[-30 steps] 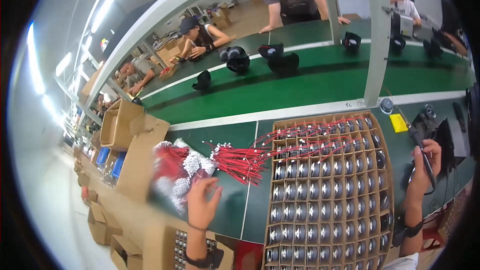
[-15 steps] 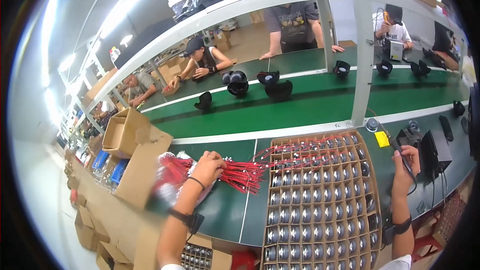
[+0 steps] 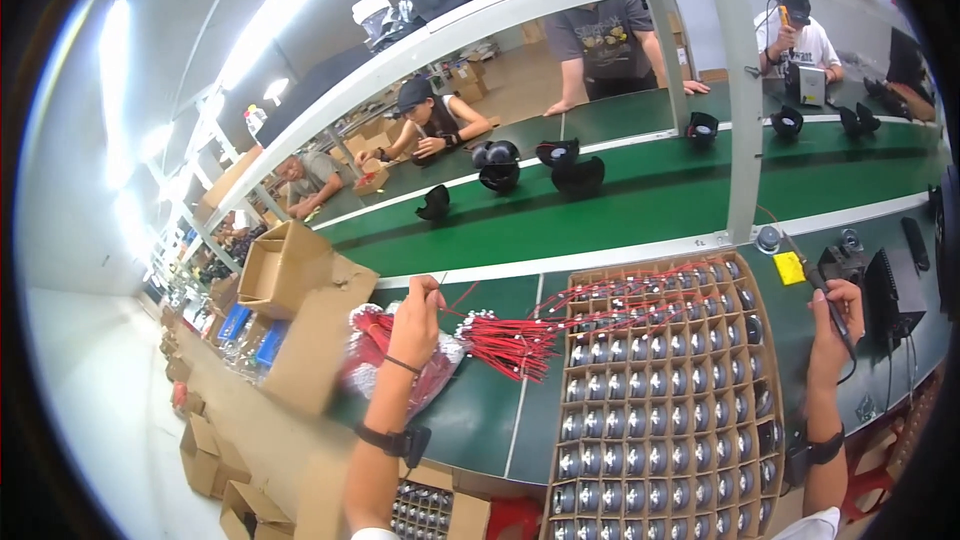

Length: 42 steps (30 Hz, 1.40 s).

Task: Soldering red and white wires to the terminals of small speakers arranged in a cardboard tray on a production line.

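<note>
1. Single red wire (image 3: 464, 296): looks to be pinched by the left hand (image 3: 418, 315), which is nearly closed, thumb against fingertips. It's held just above the table (image 3: 480, 430), near the wire bundle.
2. Wire bundle (image 3: 508, 342): laid flat, red strands fanned out, lots of white ends gathered on its left side.
3. Plastic bag (image 3: 432, 390): stuffed with more red wires and white bits, partly covered by the left hand and forearm.
4. Cardboard tray (image 3: 640, 268): split into little cells, packed with round metal-and-grey parts (image 3: 635, 420). A few red wires are draped across the top rows.
5. Soldering iron (image 3: 816, 278): gripped pen-style by the right hand (image 3: 838, 320), fingers curled around the handle, tip pointed up and leftward.
6. Yellow pad (image 3: 789, 268) and black box (image 3: 893, 295): both parked right of the tray.
7. Green belt (image 3: 580, 215): dotted with black shells (image 3: 578, 176), with co-workers (image 3: 610, 50) seen along the far side.
</note>
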Motion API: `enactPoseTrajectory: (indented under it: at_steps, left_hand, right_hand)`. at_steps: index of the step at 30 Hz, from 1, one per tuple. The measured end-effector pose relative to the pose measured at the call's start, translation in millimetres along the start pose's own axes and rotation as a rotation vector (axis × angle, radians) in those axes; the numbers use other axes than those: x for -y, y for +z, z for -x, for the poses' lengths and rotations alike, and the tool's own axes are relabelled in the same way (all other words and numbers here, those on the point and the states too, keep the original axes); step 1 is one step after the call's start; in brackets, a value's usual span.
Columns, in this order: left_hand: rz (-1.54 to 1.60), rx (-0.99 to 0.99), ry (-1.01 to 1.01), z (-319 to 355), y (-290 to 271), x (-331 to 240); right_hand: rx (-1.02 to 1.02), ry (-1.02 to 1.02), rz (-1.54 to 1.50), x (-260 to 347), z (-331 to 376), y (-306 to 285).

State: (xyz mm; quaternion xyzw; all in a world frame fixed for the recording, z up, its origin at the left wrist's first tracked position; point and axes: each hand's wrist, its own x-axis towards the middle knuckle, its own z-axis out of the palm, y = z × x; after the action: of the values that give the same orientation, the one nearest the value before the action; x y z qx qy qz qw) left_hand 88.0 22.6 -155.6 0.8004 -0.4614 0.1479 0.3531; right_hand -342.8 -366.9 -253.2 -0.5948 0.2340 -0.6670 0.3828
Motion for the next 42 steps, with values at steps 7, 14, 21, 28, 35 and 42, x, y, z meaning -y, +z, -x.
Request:
enactPoseTrajectory:
  at_steps: [7, 14, 21, 28, 35, 42]
  left_hand:
    - [-0.076, -0.068, -0.043, 63, -15, -47]
    - [-0.112, -0.061, 0.076, 90, -17, -75]
    - [-0.175, 0.035, -0.006, 77, -20, -106]
    - [-0.174, 0.084, 0.083, 60, -12, -143]
    - [-0.017, 0.209, 0.007, 40, 12, -196]
    - [-0.090, 0.439, 0.429, -6, 62, -234]
  right_hand:
    - [0.025, -0.032, 0.019, -1, 0, -6]
    - [-0.005, 0.007, -0.003, 9, 1, 4]
    - [-0.004, 0.009, -0.060, 14, 0, 6]
    - [0.006, 0.018, -0.075, 19, 2, 4]
    - [-0.010, -0.048, -0.047, 21, -5, 8]
    - [-0.021, -0.015, -0.060, 27, -4, 5]
